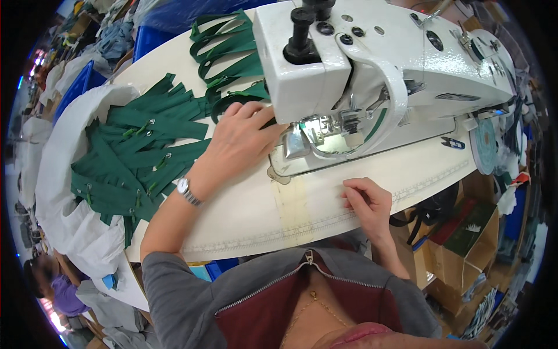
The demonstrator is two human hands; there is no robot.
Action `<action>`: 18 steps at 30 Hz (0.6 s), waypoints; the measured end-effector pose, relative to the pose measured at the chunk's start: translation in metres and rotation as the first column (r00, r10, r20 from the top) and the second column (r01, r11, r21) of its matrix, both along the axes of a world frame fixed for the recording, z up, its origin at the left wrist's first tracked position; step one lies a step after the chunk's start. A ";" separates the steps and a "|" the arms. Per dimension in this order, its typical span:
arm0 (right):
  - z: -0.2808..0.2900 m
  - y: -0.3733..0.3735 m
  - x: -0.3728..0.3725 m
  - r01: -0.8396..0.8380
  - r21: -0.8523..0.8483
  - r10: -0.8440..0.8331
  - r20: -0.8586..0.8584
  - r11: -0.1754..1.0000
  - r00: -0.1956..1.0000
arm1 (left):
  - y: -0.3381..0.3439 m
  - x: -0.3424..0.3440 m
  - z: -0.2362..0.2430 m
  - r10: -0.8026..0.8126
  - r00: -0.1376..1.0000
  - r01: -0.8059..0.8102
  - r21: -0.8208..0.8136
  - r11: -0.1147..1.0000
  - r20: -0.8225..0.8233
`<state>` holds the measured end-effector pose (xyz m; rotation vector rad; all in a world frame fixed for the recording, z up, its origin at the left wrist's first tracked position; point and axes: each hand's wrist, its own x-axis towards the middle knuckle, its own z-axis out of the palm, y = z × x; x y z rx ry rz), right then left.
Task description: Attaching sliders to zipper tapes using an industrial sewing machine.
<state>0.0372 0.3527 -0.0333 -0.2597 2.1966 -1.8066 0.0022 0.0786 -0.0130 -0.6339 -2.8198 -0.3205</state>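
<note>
My left hand point(244, 136), a watch on its wrist, reaches to the left side of the white sewing machine point(325, 81). Its bent fingers close on a green fabric strip point(266, 118) beside the machine head, and the machine hides their tips. Behind this hand, green strips in loops point(232, 52) lie on the table. A heap of flat green strips with small metal and bright green pieces point(151, 139) spreads to its left. Over the front of the table, right of the needle area, my right hand point(372, 206) hovers with curled fingers and thumb drawn together; nothing shows in it.
A measuring scale runs along the curved front edge of the white table point(244, 227). Small blue thread snips point(453, 143) and a pale blue-green roll point(484, 145) are at the right. White cloth point(70, 192) borders the heap. Cardboard boxes point(465, 244) stand below right.
</note>
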 end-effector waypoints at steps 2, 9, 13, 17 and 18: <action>-0.003 -0.001 0.001 -0.006 -0.029 0.007 0.026 1.000 1.000 | -0.013 0.015 0.009 -0.024 0.966 0.040 0.058 0.997 -0.258; -0.003 0.004 0.002 0.048 -0.040 -0.048 0.003 0.998 0.999 | -0.060 0.063 0.006 0.278 0.960 -0.279 -0.178 0.944 -0.030; -0.006 0.003 0.000 0.043 -0.012 -0.043 -0.058 0.999 0.997 | -0.062 0.065 0.003 0.304 0.952 -0.306 -0.058 0.950 -0.034; -0.005 0.000 0.001 0.062 0.032 -0.059 -0.069 0.998 0.996 | -0.056 0.068 0.000 0.251 0.953 -0.235 0.112 0.966 -0.171; -0.004 -0.002 0.002 0.067 0.041 -0.064 -0.057 0.997 0.996 | -0.052 0.069 -0.002 0.236 0.961 -0.205 0.203 0.958 -0.146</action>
